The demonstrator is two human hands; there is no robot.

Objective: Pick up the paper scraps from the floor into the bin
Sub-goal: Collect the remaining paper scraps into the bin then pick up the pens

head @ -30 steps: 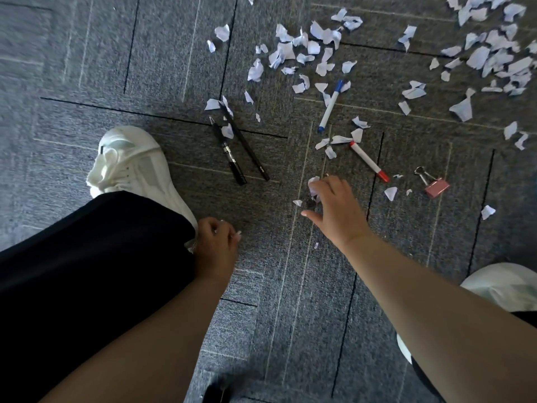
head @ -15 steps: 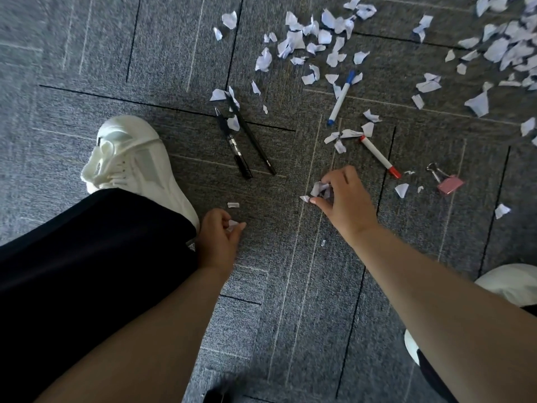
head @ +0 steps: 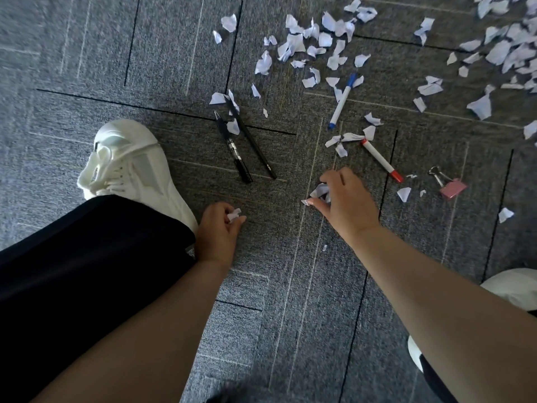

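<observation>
White paper scraps (head: 296, 43) litter the grey carpet (head: 145, 53) far and to the right; I judge the job barely begun. My left hand (head: 216, 228) pinches one scrap (head: 234, 214), my right hand (head: 345, 202) curls round a few near the pens (head: 241, 158). I see no bin.

A pink binder clip (head: 452, 187) lies on grey carpet tiles (head: 145, 53), its wire handles pointing up-frame. Just left of it rests a white marker (head: 381, 159), its red cap nearest the clip. Farther up and left slants a blue-capped white pen (head: 342, 100). Well left of the clip, two black pens (head: 234, 152) lie side by side. Beyond them is a white sneaker (head: 130, 164) under a black trouser leg (head: 87, 257). Below the clip, a second white shoe (head: 514, 289) meets the frame edge.
</observation>
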